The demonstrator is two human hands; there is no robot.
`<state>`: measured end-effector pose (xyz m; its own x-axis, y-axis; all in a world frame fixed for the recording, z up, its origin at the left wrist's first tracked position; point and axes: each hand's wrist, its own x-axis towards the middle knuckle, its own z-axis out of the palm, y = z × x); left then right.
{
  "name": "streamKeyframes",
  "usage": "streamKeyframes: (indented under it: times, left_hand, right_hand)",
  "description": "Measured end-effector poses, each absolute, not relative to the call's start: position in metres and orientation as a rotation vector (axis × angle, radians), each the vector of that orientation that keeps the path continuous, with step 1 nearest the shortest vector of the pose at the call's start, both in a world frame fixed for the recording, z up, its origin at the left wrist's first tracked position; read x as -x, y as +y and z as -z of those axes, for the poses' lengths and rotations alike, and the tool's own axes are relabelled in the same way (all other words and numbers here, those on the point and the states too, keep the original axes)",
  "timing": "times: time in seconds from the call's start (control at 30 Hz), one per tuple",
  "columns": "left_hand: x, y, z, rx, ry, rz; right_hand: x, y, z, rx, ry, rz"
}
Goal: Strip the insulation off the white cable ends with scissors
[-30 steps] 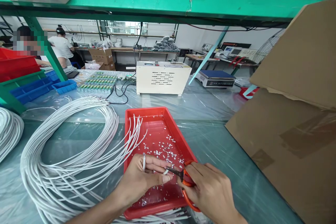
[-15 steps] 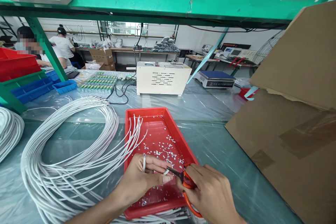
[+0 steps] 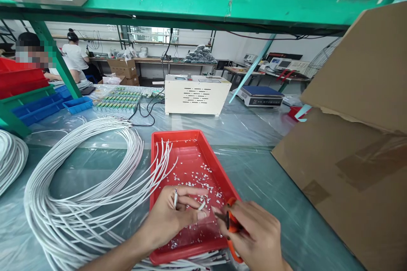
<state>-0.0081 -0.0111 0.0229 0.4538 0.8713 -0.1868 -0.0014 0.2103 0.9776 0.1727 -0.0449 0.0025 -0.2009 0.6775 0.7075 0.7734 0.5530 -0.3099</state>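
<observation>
My left hand (image 3: 178,212) is closed around a white cable (image 3: 202,206), whose cut end pokes up between thumb and fingers over the red tray (image 3: 219,173). Another white cable end shows by the knuckles of the same hand. Orange-handled scissors (image 3: 233,224) sit in my right hand (image 3: 257,233), their dark blades a short way right of the cable end and apart from it. Small silvery scraps (image 3: 203,173) lie scattered over the tray floor. From a large coil of white cables (image 3: 41,194), several ends reach over the tray's left rim.
A cream metal box (image 3: 197,95) stands behind the tray, with a scale (image 3: 260,96) to its right. A cardboard box (image 3: 343,186) takes up the right side. Blue bins (image 3: 78,105) and a second cable coil (image 3: 11,159) are at left. Two people sit further back.
My right hand has drawn the scissors back to the right and slightly down, away from the cable end. My left hand has stayed nearly still.
</observation>
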Motion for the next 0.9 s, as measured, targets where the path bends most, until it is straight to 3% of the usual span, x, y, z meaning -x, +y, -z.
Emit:
streamKeyframes:
  times: [0.2,0.53,0.73,0.8,0.9]
  left_hand:
    - [0.004,-0.016,-0.014,-1.312,0.99,-0.828]
    - [0.001,-0.01,-0.019,-0.923,0.587,-0.629]
    - [-0.001,-0.01,-0.02,-0.889,0.717,-0.743]
    - [0.0,-0.012,-0.018,-0.939,0.776,-0.822]
    - [0.002,-0.014,-0.017,-1.032,0.836,-0.852]
  right_hand:
    - [-0.161,-0.037,-0.014,1.331,-1.63,-0.793]
    - [-0.153,-0.044,-0.019,1.286,-1.857,-0.303]
    - [-0.154,-0.046,-0.017,1.145,-1.819,0.004]
    - [-0.152,-0.045,-0.017,1.191,-1.722,-0.157]
    - [-0.149,-0.044,-0.019,1.258,-1.465,-0.747]
